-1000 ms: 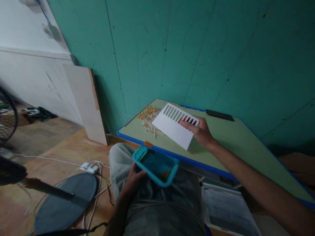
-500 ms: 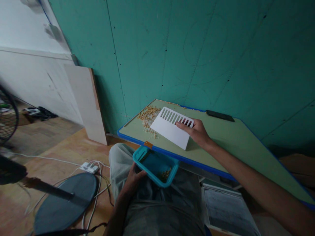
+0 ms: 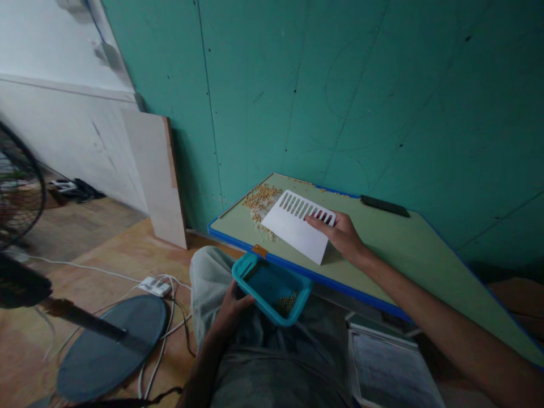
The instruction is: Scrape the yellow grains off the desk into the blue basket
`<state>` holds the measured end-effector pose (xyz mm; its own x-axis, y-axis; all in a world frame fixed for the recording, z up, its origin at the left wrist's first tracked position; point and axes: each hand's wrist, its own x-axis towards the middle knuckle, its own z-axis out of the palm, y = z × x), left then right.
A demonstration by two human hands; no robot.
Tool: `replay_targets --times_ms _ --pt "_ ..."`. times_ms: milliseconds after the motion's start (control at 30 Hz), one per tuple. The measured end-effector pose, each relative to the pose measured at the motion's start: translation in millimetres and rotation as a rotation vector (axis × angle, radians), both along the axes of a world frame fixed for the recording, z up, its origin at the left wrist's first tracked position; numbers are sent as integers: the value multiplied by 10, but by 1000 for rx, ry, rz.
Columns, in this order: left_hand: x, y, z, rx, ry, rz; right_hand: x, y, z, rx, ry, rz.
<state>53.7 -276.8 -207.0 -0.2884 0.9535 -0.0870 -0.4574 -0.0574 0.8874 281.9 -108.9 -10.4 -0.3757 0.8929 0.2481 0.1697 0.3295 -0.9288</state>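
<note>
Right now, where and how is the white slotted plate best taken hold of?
The white slotted plate is probably best held at the right end of its slotted edge, approached from the right, as the right hand does: the slots should give good purchase, and the left end, beside the yellow grains, is not covered.

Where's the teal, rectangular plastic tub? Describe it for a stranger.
Start at the large green wall, then the pale-green, blue-edged table against it. At the table's near edge, over the lap, is the teal, rectangular plastic tub. Unlike the flat, white, slotted sheet nearby, it is hollow, with yellowish beans at one end.
</note>
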Motion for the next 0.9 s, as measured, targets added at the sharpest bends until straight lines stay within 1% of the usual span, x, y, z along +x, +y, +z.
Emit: replay_targets --times_ms 133,200,400,567,767,900 --pt "-1 -8 29 3 3 19 -15 -16 4 -26 13 8" --pt "-10 -2 14 16 11 28 -23 -21 5 -31 16 6" --pt "-28 37 -57 46 15 -10 -25 -14 -37 -47 34 40" --pt "-23 32 -74 64 2 0 -54 -36 -53 -59 47 56" --pt "-33 25 -81 61 12 3 -70 -49 -30 -14 77 -38" --pt "-44 34 -114 49 27 -2 -60 -27 -44 -11 72 -61"
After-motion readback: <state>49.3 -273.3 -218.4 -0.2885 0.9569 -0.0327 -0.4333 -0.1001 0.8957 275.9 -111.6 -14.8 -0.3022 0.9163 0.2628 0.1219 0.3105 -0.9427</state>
